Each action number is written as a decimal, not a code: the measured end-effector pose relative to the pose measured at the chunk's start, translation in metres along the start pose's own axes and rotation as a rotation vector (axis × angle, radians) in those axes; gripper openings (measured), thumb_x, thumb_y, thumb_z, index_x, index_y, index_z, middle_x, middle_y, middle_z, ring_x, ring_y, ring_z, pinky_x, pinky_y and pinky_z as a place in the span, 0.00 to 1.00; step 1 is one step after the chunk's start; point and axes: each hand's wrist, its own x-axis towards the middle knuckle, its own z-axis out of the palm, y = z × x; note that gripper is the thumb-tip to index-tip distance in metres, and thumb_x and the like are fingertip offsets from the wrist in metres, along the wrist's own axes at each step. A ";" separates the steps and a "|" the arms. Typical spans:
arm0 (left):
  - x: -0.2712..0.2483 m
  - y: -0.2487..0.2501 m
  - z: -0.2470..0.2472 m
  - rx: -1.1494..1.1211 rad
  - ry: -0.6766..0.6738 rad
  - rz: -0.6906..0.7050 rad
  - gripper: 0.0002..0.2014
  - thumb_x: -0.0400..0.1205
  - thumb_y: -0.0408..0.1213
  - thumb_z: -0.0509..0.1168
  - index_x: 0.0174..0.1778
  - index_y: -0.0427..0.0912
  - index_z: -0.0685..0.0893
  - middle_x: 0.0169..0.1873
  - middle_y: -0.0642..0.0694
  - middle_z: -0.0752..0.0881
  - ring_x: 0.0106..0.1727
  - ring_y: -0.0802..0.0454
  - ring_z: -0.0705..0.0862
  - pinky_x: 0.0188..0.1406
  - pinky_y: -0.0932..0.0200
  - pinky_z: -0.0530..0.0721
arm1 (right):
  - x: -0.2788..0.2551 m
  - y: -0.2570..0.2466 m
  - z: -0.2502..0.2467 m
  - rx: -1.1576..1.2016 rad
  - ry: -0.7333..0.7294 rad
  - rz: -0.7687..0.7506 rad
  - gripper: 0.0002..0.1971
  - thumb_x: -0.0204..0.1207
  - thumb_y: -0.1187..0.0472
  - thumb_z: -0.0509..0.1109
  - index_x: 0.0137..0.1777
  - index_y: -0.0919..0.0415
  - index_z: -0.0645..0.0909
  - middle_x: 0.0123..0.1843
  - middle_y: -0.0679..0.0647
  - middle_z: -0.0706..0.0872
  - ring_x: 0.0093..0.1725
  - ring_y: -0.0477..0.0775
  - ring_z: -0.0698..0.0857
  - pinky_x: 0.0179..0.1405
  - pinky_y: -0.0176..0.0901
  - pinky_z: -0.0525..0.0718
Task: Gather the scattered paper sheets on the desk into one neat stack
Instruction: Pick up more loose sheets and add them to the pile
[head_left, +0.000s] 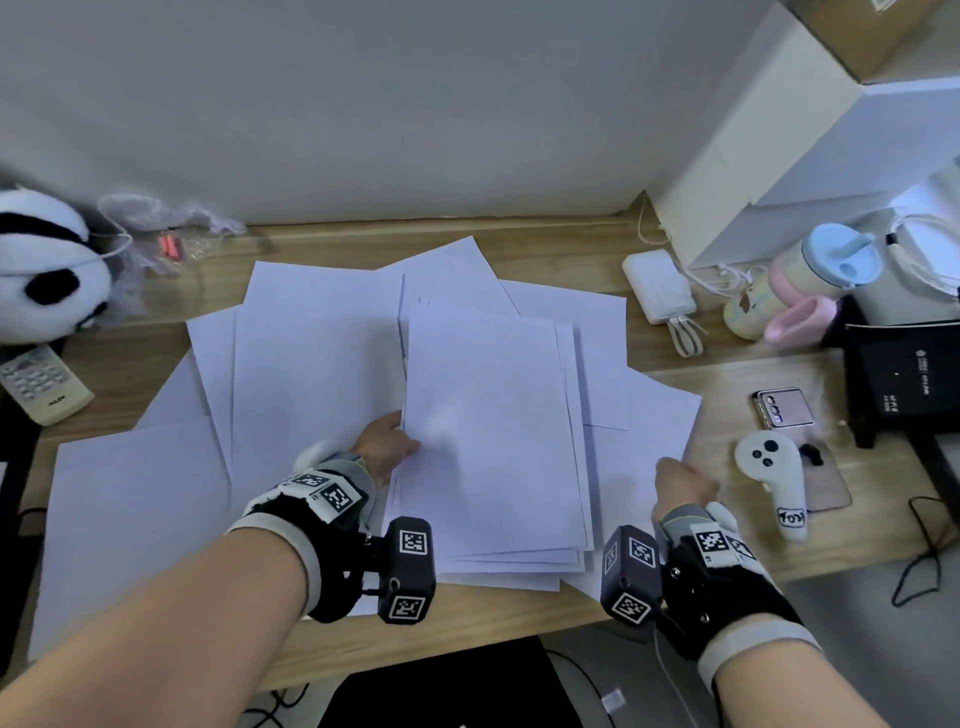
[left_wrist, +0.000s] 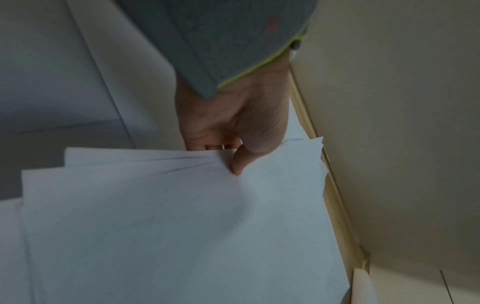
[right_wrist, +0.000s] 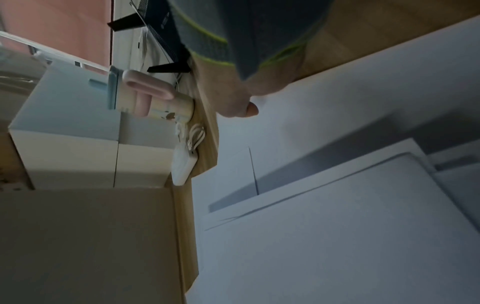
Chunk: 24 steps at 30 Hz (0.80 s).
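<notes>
Place: home office corner
Worktop: wooden, against a plain wall
Left of frame: panda toy, remote
Right of frame: cup, phone, router, boxes

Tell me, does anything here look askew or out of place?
Yes. The sheets lie fanned at different angles over the desk, not squared. The bundle pinched by the left hand has uneven edges. The right hand grips one skewed sheet at its corner. Nothing looks torn or spilled.

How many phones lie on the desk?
2. A folded flip phone lies at the desk's right side, and a flat phone lies nearer, partly under the white controller. Papers may hide others.
</notes>
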 end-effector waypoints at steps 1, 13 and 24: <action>0.002 0.001 0.006 0.047 0.000 -0.001 0.23 0.81 0.20 0.57 0.73 0.32 0.73 0.63 0.35 0.83 0.64 0.36 0.82 0.64 0.40 0.82 | -0.004 -0.001 -0.004 0.003 -0.017 0.014 0.16 0.67 0.65 0.67 0.55 0.68 0.79 0.60 0.61 0.82 0.46 0.56 0.75 0.44 0.46 0.73; 0.013 0.003 0.020 0.179 0.095 -0.048 0.18 0.80 0.22 0.58 0.35 0.53 0.72 0.51 0.42 0.78 0.52 0.46 0.77 0.67 0.46 0.79 | -0.050 -0.064 -0.053 -0.311 -0.197 -0.459 0.16 0.79 0.65 0.63 0.63 0.72 0.79 0.64 0.64 0.83 0.65 0.65 0.80 0.65 0.51 0.75; 0.004 0.003 0.012 0.021 0.041 -0.086 0.12 0.78 0.18 0.54 0.48 0.32 0.81 0.44 0.36 0.81 0.46 0.42 0.81 0.48 0.49 0.80 | -0.114 -0.149 -0.079 0.328 -0.250 -0.866 0.13 0.76 0.60 0.64 0.60 0.52 0.81 0.55 0.48 0.81 0.55 0.42 0.83 0.53 0.23 0.82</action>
